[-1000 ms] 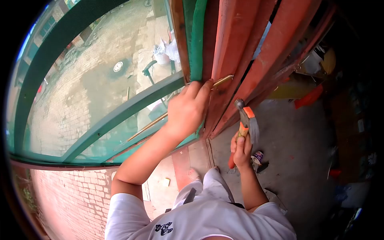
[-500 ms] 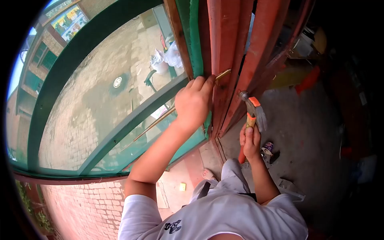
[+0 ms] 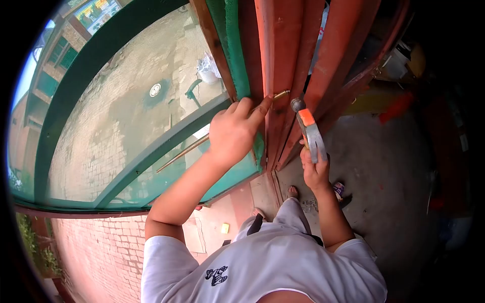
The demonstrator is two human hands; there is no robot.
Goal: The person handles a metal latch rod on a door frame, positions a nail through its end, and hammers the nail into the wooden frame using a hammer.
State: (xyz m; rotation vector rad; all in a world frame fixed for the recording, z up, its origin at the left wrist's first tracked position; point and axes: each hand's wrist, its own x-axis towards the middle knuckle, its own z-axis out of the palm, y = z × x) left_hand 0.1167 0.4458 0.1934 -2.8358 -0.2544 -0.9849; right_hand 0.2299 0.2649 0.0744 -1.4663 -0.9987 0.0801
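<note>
My left hand is closed around a slim brass-coloured rod, against the edge of the green-framed screen door. The rod's thicker end sticks out past my fingertips across the red wooden door frame. Its thin end slants down to the left in front of the mesh; my palm hides the middle. My right hand grips a claw hammer held upright. The hammer's round striking face is close to the rod's thicker end, with a small gap between them. Most of the handle is hidden.
Behind the mesh stand a white bucket and a paved yard. A green strip of mesh hangs along the door's edge. Below are my feet, a small yellow block on the floor, and scattered items on the right.
The hammer has come up and to the left, its head now nearer the rod's end. My left hand still holds the rod at the frame. The view has shifted slightly.
</note>
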